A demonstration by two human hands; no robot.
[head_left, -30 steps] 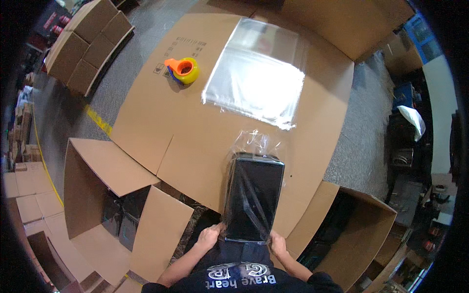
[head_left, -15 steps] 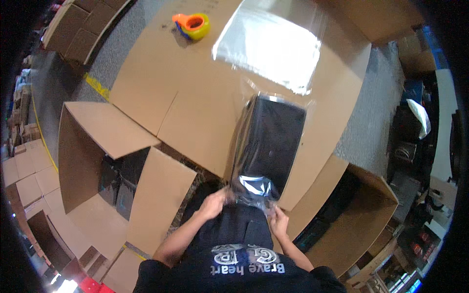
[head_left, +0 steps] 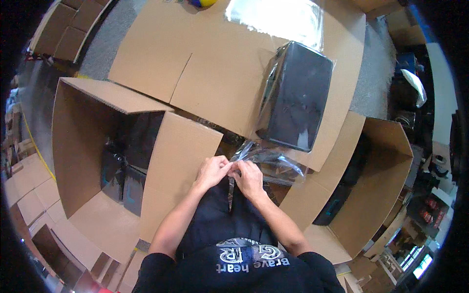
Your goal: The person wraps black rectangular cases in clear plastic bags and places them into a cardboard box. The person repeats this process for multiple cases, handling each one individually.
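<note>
A black rectangular case point(head_left: 303, 97) in a clear plastic bag lies on the cardboard surface in front of me. The bag's loose end point(head_left: 278, 158) stretches toward me over the near edge. My left hand point(head_left: 214, 171) and my right hand point(head_left: 248, 177) meet at the left corner of that end, fingertips closed and pinching the gathered film. Beyond the case rests a stack of clear plastic bags point(head_left: 278, 17), shining in the light.
An open carton point(head_left: 97, 146) with black items inside stands to my left, its flap point(head_left: 183, 161) reaching beside my arm. Another open carton point(head_left: 376, 176) with dark items is on my right. A tape roll point(head_left: 202, 2) shows at the top edge of the cardboard sheet point(head_left: 215, 73).
My hands, earlier apart at the two sides of the bag's opening, have come together at its left corner. The view has shifted, and the bagged case appears farther right and away from me.
</note>
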